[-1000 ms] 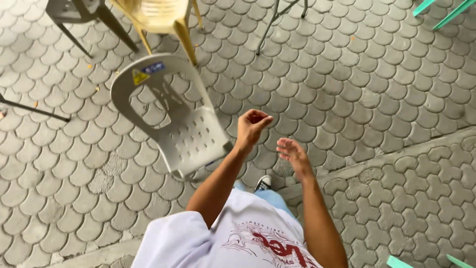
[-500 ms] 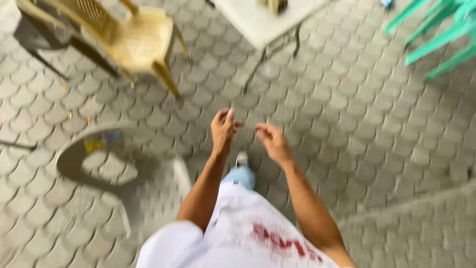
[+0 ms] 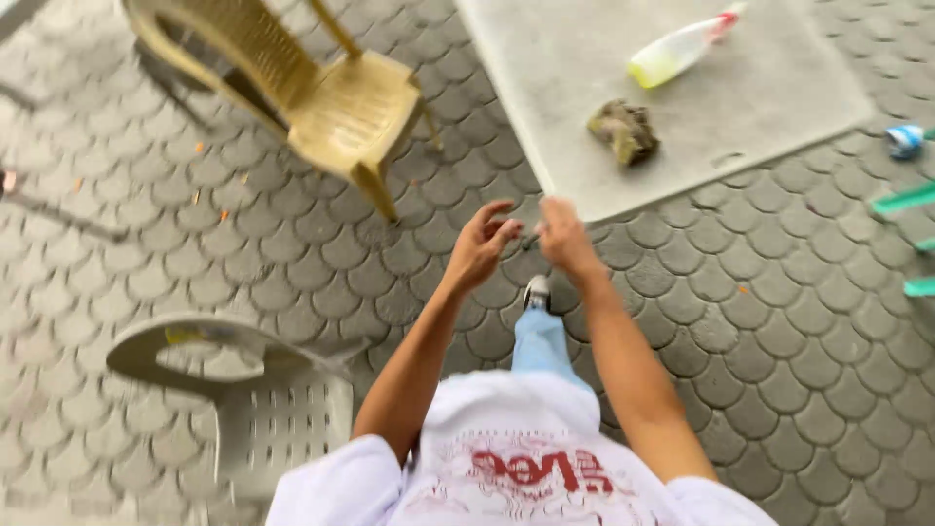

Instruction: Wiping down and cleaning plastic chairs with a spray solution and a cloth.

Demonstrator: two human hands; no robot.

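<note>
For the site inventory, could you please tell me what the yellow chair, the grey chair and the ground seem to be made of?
Yellow chair: likely moulded plastic, matt, with slotted back and one-piece legs. Grey chair: also seemingly moulded plastic, with a perforated seat and smooth curved back. Ground: grey fish-scale paving blocks, probably concrete, rough and dull.

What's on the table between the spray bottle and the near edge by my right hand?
In the head view, only a crumpled brownish rag lies there.

a white table (image 3: 584, 136) bears a spray bottle (image 3: 682, 44) and a rag (image 3: 623, 130).
</note>
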